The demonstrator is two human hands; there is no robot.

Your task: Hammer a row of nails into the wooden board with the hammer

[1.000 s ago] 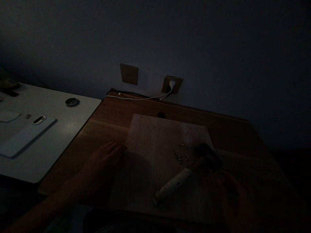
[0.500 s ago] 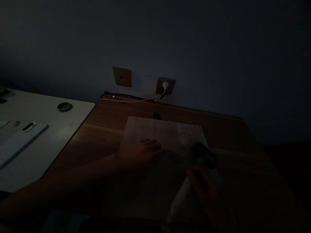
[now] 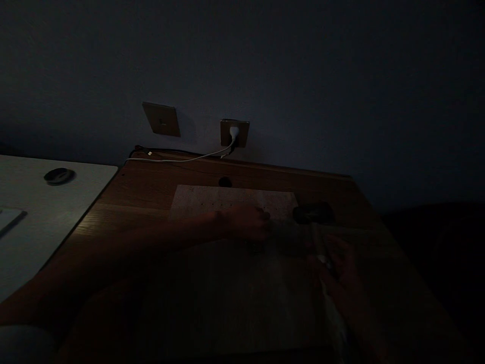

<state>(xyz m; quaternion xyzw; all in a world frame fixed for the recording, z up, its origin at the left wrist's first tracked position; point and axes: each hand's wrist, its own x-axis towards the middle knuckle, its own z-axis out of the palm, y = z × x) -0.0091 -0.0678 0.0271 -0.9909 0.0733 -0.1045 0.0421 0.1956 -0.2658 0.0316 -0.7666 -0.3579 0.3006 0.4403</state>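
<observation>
The view is very dark. A pale board [image 3: 235, 195] lies on the wooden table [image 3: 151, 194], with a row of small dark marks near its far edge. Over the board is my left hand [image 3: 250, 222], its fingers closed; anything between them is too small and dim to name. My right hand [image 3: 337, 268] is wrapped round the light handle of a hammer at the board's right side. The hammer's dark head [image 3: 313, 213] is beyond that hand, near the board's far right corner.
A white table [image 3: 87, 187] adjoins at the left, with a round dark object [image 3: 59, 176] and a pale flat item [image 3: 9, 220] on it. At the back, a white cable [image 3: 182, 160] runs to a plug in a wall socket [image 3: 244, 132]. Behind the board is a dark round hole [image 3: 225, 182].
The view has shifted to the right. My left hand has moved right and farther over the board, its fingers now closed. The hammer has turned, its head now nearer the board's far right corner.
</observation>
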